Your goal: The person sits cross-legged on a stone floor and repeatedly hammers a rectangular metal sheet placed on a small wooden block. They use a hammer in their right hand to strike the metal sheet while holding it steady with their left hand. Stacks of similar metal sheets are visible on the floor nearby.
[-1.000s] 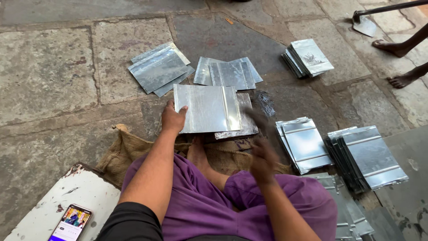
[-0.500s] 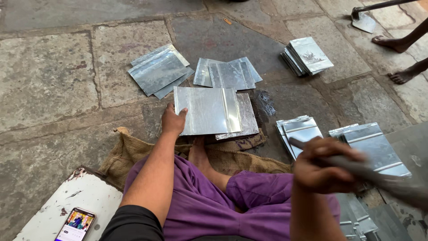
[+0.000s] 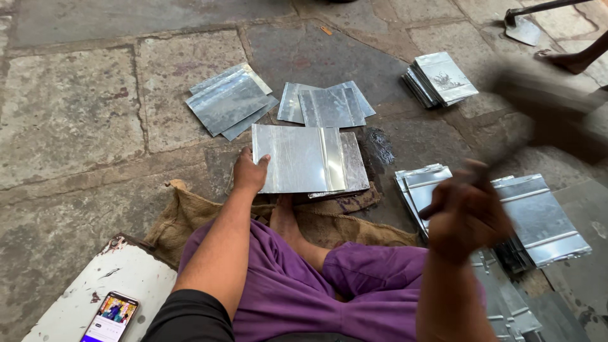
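Note:
My left hand (image 3: 249, 172) presses down the left edge of a shiny metal sheet (image 3: 297, 158) that lies flat on the stone floor in front of my crossed legs. A raised seam runs across the sheet near its right side. My right hand (image 3: 467, 212) is lifted at the right, fist closed on the handle of a mallet (image 3: 546, 107), whose blurred head hangs high above the sheets at right.
Stacks of metal sheets lie at the back left (image 3: 229, 101), back centre (image 3: 328, 104), back right (image 3: 441, 79) and right (image 3: 535, 215). A burlap sack (image 3: 190, 215) is under my legs. A phone (image 3: 111, 316) rests on a white board (image 3: 82, 291). Another person's foot (image 3: 570, 60) is at top right.
My right hand picked up the mallet from the right and has swung it upward; the head is now raised and blurred. The left hand stays on the sheet.

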